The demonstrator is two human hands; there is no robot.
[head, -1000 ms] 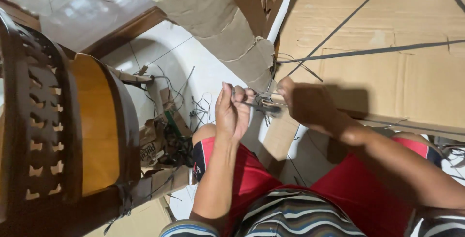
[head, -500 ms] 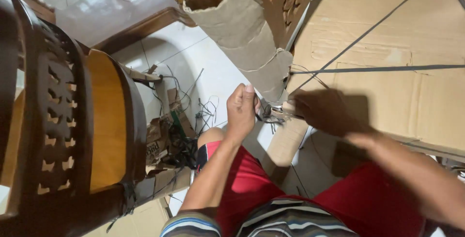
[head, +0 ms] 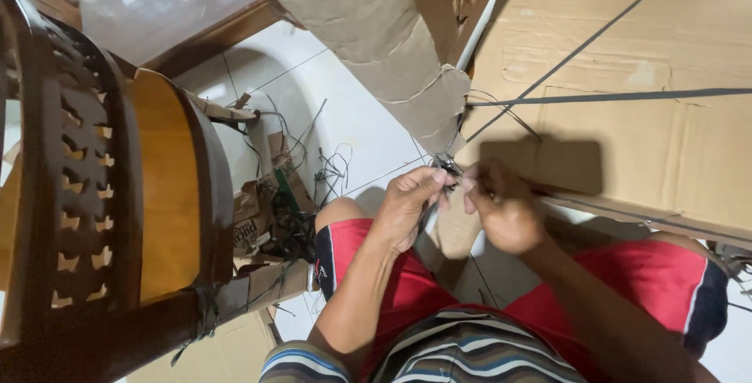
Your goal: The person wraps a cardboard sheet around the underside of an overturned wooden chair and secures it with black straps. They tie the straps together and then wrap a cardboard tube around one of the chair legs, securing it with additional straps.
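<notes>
My left hand (head: pixel 409 201) and my right hand (head: pixel 503 212) meet fingertip to fingertip over my lap. Both pinch a thin black strap (head: pixel 448 168) where it bunches at the lower edge of a cardboard-wrapped furniture leg (head: pixel 392 54). Other lengths of the same strap (head: pixel 611 96) run taut across a large flat cardboard-wrapped panel (head: pixel 650 148) on the right. A dark narrow piece hangs under my left fingers; what it is cannot be told. I sit in red shorts with my knees on either side.
A dark wooden chair (head: pixel 94 195) with a carved back lies on its side at the left. Cardboard scraps and cut black strap ends (head: pixel 286 207) litter the white tile floor (head: pixel 345 109) beside it.
My hands have drawn closer together and sit lower in view. The small metallic piece seen between them earlier is no longer visible. The view has tilted slightly.
</notes>
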